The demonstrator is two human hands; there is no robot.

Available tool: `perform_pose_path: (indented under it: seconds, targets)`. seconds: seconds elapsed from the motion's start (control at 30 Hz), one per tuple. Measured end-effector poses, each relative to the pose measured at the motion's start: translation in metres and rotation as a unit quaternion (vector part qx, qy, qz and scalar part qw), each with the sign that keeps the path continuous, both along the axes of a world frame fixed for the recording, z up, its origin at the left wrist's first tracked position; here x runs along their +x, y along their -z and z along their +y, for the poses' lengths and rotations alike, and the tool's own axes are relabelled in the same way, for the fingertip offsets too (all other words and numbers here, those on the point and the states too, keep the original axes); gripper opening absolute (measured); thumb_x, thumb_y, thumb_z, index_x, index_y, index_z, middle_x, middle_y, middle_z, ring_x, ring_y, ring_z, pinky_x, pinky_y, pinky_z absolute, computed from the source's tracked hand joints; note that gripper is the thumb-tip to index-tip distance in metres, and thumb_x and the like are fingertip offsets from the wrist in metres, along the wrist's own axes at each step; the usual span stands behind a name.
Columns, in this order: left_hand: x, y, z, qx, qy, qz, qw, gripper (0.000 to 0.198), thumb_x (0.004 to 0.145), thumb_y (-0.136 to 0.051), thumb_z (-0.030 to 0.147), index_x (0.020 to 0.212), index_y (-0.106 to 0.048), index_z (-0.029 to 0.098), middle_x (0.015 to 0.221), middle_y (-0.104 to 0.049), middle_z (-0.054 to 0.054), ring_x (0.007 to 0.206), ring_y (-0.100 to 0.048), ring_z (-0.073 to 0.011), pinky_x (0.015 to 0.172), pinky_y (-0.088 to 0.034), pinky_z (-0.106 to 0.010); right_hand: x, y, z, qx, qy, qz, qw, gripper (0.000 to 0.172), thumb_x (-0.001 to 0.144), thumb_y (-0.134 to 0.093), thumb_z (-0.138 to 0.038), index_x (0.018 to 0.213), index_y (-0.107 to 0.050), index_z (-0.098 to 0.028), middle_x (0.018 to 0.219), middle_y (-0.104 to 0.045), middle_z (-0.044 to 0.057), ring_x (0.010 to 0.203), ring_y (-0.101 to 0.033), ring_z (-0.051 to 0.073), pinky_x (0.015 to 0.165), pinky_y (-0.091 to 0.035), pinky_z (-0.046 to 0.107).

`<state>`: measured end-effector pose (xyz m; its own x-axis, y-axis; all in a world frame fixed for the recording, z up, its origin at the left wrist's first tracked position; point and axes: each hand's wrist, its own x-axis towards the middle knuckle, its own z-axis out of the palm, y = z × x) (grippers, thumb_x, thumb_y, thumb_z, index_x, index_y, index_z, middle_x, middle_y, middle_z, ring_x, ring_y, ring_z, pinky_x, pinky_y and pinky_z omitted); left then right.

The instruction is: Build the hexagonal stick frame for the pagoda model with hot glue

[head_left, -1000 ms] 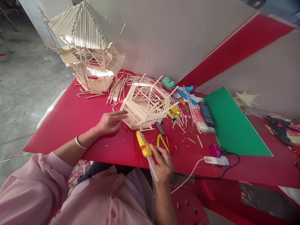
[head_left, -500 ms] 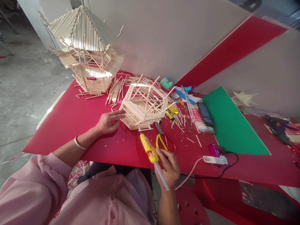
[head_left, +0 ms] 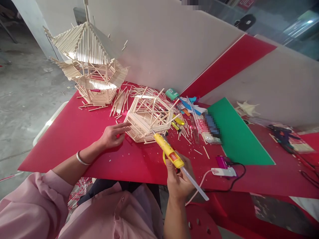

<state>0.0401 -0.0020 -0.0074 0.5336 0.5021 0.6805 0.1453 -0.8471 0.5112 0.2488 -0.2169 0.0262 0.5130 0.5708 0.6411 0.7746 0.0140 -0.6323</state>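
Clock: centred on stick frame (head_left: 140, 121), 12 toward wall
Stick frame: on red tabletop (head_left: 74, 142), about mid-view; upright sticks jutting around top
Left hand (head_left: 112, 135): between 8 and 9, fingers stretched to frame edge; pinching or merely resting, cannot tell
Right hand (head_left: 179, 179): at 5, clamped round yellow glue gun (head_left: 167, 148)
Nozzle (head_left: 153, 131): at frame's near rim, 5 side; touching or just short, cannot tell
Burn risk: could catch left fingertips if swung toward 9; probably hot
Glue risk: could blob or string onto wrong stick if squeezed off the joint
Shift risk: could skid or twist if nudged by nozzle; seemingly light, braced from 9 side only
Cord (head_left: 200, 185): from white connector (head_left: 224, 171) at 4 toward right wrist, end hidden; could drag aim off if snagged
Loose sticks (head_left: 120, 103): at 10; could get glued by stray drips
Pagoda model (head_left: 87, 43): at 10, well apart; low risk
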Motion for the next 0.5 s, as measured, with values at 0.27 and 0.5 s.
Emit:
perform_pose_path:
  seconds: [0.27,0.5]
  targets:
    - [0.0019,-0.0039,-0.0051,0.001,0.015,0.017,1.000,0.036,0.079,-0.051,0.006,0.105,-0.073,0.019,0.120,-0.073,-0.010,0.100,-0.074,-0.0211,0.078,-0.062,-0.027,-0.0047,-0.0042,-0.0023,0.022,-0.014,0.040,0.999,0.021,0.084,-0.074,-0.031,0.102,-0.072,-0.020,0.096,-0.070,0.010,0.086,-0.067,0.025,0.069,-0.057,0.036]
    - [0.0012,-0.0035,-0.0052,0.001,0.010,0.008,1.000,0.035,0.080,-0.052,0.007,0.106,-0.073,0.018,0.120,-0.073,-0.011,0.101,-0.074,-0.0213,0.079,-0.062,-0.027,-0.0047,-0.0105,-0.0002,0.007,-0.010,0.020,1.000,0.018,0.086,-0.070,-0.030,0.099,-0.072,-0.018,0.090,-0.068,0.009,0.079,-0.065,0.021,0.063,-0.054,0.032]
